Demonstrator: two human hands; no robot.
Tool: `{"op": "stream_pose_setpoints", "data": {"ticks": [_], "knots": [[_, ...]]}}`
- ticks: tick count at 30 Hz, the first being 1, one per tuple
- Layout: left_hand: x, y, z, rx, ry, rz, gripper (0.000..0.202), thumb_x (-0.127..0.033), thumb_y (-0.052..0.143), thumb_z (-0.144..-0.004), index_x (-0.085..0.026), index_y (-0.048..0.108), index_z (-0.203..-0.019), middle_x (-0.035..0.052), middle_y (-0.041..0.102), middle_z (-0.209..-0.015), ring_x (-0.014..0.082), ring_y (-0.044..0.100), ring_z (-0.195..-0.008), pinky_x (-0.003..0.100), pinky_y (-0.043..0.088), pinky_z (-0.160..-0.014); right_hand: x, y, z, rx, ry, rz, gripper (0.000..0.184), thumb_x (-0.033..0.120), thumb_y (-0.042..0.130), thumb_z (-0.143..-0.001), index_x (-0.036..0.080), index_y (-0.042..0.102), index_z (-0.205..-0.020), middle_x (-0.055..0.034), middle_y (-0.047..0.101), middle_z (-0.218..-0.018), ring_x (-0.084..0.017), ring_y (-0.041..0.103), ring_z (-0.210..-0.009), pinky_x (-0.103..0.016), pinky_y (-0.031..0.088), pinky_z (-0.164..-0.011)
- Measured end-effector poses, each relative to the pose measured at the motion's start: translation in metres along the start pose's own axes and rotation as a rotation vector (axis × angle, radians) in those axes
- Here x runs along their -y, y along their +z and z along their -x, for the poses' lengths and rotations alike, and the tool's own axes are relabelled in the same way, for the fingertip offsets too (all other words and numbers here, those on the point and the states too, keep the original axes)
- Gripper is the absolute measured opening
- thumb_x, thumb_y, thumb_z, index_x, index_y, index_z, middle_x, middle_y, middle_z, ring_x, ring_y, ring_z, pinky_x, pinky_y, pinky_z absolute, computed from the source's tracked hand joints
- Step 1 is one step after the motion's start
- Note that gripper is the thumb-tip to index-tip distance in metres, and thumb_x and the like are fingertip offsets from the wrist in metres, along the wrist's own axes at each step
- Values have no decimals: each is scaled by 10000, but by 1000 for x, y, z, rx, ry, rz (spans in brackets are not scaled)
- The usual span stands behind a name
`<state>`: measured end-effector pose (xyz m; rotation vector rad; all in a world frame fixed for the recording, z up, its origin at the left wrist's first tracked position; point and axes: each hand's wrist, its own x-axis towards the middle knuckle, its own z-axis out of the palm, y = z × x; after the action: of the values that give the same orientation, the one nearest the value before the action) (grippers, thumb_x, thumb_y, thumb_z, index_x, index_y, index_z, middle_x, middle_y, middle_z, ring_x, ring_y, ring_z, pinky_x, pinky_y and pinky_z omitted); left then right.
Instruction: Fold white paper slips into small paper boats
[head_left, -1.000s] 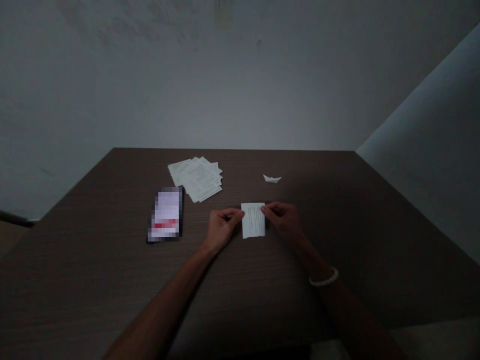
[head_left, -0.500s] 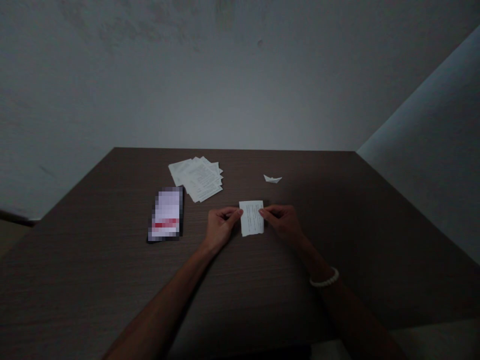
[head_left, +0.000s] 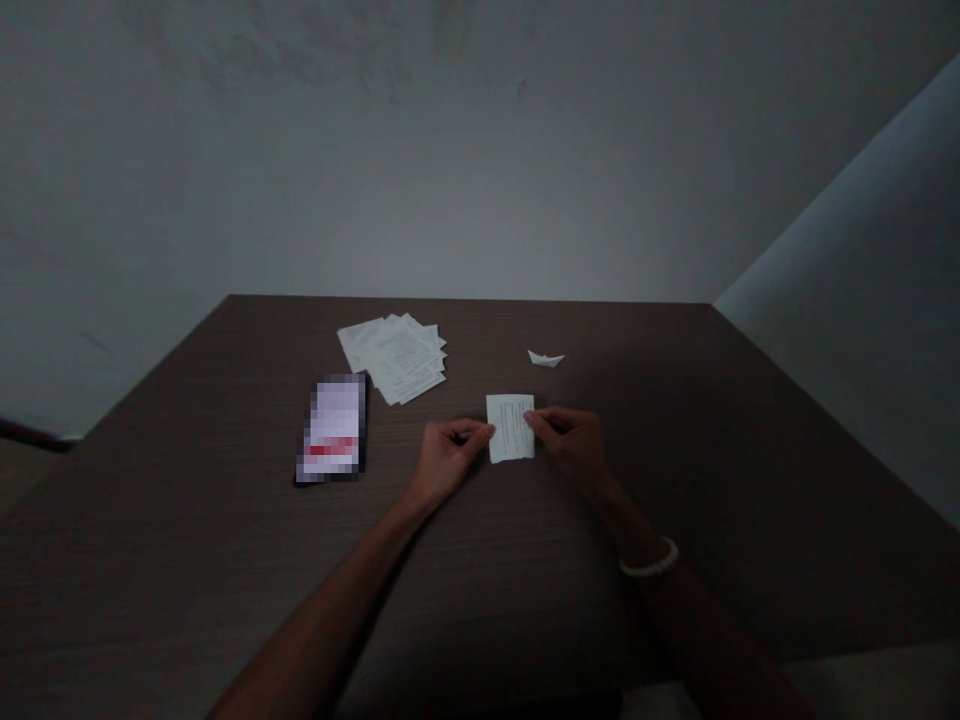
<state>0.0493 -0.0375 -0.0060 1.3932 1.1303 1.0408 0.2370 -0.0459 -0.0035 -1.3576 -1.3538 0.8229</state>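
Observation:
A small white printed slip of paper (head_left: 510, 427) is held between both hands just over the dark wooden table (head_left: 675, 450). My left hand (head_left: 445, 456) pinches its left edge with thumb and fingertips. My right hand (head_left: 571, 444), with a white bead bracelet on the wrist, pinches the right edge. A small folded white paper boat (head_left: 545, 358) sits on the table beyond the slip, apart from both hands.
A fanned pile of white printed sheets (head_left: 394, 355) lies at the back left of the table. A phone with a lit screen (head_left: 334, 427) lies left of my left hand. Grey walls stand behind and to the right of the table.
The slip has moved a little away from me and to the right, both hands still pinching its edges. Nothing else on the table has moved.

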Motion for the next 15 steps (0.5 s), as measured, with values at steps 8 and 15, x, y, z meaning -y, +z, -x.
{"op": "stream_pose_setpoints", "data": {"ticks": [8,15], "knots": [[5,-3,-2,-79,7,22,298,-401,697,-755,-109,754,-766,60,721,-714,154,610,-620,237,445,-569,-5,0,-1,127,26,-43,221,367,658,-785,172,759,-805,-40,755,-791,-191,698,-706,-278,535,-641],[4,-2,-2,-87,-1,16,301,-398,699,-754,-102,754,-776,70,727,-740,167,625,-653,244,458,-592,-2,2,0,111,5,-22,203,344,648,-792,175,762,-795,-41,753,-780,-199,700,-718,-280,539,-647]]}}
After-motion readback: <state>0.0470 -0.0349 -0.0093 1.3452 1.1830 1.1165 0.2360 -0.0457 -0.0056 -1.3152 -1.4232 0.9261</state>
